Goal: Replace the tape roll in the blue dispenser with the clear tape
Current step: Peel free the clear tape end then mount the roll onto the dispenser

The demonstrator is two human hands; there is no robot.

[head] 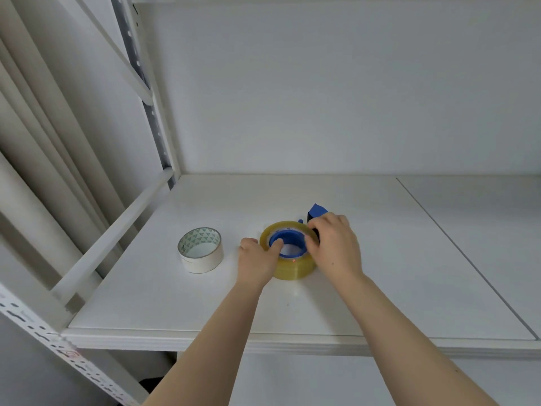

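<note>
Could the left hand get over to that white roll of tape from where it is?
Probably yes. The white roll stands alone on the shelf, just left of the left hand, with bare surface between them. That hand is busy on the clear tape, so it must let go first.

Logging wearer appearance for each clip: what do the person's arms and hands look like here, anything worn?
Both forearms are bare as far as the frame shows: no sleeves, gloves, watch or bracelets in view. No rings show on the left hand or the right hand. The right hand and forearm carry a few small dark spots. Nails appear short and unpainted, as far as visible.
</note>
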